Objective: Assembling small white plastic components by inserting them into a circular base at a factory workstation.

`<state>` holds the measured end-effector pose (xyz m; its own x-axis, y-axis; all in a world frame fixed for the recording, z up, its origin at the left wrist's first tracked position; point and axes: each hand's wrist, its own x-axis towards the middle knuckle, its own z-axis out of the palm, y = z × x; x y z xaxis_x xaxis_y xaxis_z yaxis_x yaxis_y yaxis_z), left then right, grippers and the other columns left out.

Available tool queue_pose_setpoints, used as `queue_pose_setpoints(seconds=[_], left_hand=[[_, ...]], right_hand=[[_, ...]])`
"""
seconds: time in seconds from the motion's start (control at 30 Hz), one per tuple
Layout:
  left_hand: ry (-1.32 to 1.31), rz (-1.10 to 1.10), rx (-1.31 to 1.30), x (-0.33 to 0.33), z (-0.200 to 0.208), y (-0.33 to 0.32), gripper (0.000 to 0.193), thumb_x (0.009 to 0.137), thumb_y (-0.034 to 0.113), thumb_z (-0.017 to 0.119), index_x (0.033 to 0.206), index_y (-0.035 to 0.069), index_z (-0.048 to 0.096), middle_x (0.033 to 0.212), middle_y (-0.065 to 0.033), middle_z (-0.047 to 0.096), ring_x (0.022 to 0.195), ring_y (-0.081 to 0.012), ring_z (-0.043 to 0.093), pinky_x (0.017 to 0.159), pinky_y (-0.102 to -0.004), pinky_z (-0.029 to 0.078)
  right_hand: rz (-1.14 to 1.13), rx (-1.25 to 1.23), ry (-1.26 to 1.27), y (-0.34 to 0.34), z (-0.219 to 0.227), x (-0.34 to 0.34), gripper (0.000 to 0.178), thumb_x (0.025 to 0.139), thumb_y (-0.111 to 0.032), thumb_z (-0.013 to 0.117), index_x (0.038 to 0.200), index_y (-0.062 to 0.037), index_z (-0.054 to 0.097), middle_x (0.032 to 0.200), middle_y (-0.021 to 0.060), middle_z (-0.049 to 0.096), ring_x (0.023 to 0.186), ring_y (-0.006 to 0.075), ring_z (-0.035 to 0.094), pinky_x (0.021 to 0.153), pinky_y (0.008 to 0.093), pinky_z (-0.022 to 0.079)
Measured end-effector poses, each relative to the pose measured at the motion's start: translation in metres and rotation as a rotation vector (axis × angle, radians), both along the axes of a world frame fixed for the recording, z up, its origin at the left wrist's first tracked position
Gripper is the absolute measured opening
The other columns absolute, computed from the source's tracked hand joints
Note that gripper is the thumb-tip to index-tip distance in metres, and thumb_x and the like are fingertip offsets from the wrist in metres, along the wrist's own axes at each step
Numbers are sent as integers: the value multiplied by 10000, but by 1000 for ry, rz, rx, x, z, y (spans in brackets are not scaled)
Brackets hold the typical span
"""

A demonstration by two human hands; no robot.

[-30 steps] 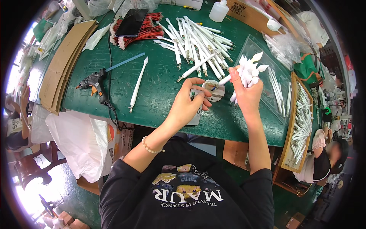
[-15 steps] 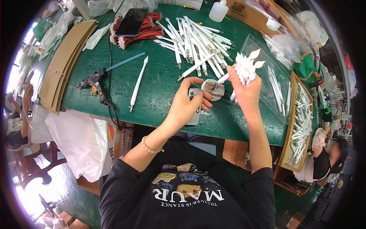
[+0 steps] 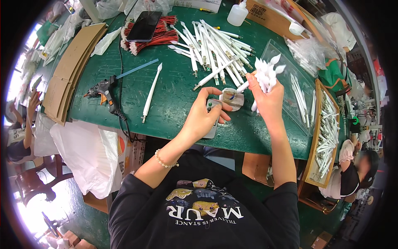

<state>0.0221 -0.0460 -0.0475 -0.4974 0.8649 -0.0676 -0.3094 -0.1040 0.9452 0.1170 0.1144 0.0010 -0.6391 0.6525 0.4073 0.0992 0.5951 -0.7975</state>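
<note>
My left hand (image 3: 201, 118) is closed around a slim grey remote control (image 3: 212, 132), its thumb by the buttons. In my right hand (image 3: 269, 101) is a bunch of white LED taper candles (image 3: 267, 76), flame-shaped tips upward and looking plain white. One stick of the bunch slants left toward a small round piece (image 3: 234, 100) on the table between my hands; I cannot make out what that piece is. Beyond it lies a loose pile of the same candles (image 3: 215, 52). A single candle (image 3: 152, 93) rests apart, left of my left hand.
On the green table (image 3: 174, 87) lie a black glue gun (image 3: 103, 92) with its cable, red wires (image 3: 166, 35) under a phone (image 3: 144, 26), and a white bottle (image 3: 237, 14). Cardboard sheets (image 3: 68, 74) stand left; a clear tray (image 3: 290, 91) and wooden box of candles (image 3: 325, 137) sit right.
The flame tips in my right hand have gone from a warm yellowish glow to plain white. My left hand and the remote have shifted very slightly; both hands keep their hold.
</note>
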Motion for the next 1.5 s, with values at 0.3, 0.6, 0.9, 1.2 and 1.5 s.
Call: queue_pose_setpoints(seconds=[0.3, 0.6, 0.9, 1.2, 1.5], left_hand=[[25, 17, 4, 1, -2, 1, 283, 912, -15, 435, 1188, -28, 374, 1000, -158, 624, 742, -152, 637, 652, -268, 535], [24, 11, 16, -2, -3, -2, 296, 915, -7, 438, 1204, -30, 377, 988, -150, 619, 740, -148, 628, 652, -262, 530], [44, 3, 23, -1, -3, -2, 307, 929, 8, 441, 1224, -40, 374, 1014, -167, 618, 773, -153, 625, 663, -258, 513], [73, -4, 3, -1, -2, -2, 303, 927, 8, 445, 1220, -40, 382, 1016, -164, 615, 771, -152, 625, 660, -258, 512], [85, 21, 3, 0, -3, -2, 322, 903, -14, 447, 1219, -52, 395, 1066, -173, 599, 776, -162, 630, 659, -262, 518]], right_hand=[[38, 256, -525, 79, 52, -86, 371, 817, -334, 665, 965, 5, 644, 702, 69, 630, 597, 133, 568, 606, 300, 466], [74, -87, -389, 59, 51, -60, 346, 847, -323, 667, 933, 7, 613, 722, 52, 632, 630, 118, 606, 588, 272, 475], [45, -422, 18, 28, 19, 9, 254, 842, -186, 734, 977, -6, 616, 803, 25, 629, 673, 79, 578, 607, 228, 454], [-12, -379, 101, 18, 18, 17, 223, 827, -159, 751, 923, -17, 609, 720, 39, 614, 626, 94, 580, 578, 219, 437], [-72, -263, 161, -3, 13, 7, 212, 818, -164, 762, 843, -24, 605, 689, 50, 617, 543, 90, 562, 502, 211, 422]])
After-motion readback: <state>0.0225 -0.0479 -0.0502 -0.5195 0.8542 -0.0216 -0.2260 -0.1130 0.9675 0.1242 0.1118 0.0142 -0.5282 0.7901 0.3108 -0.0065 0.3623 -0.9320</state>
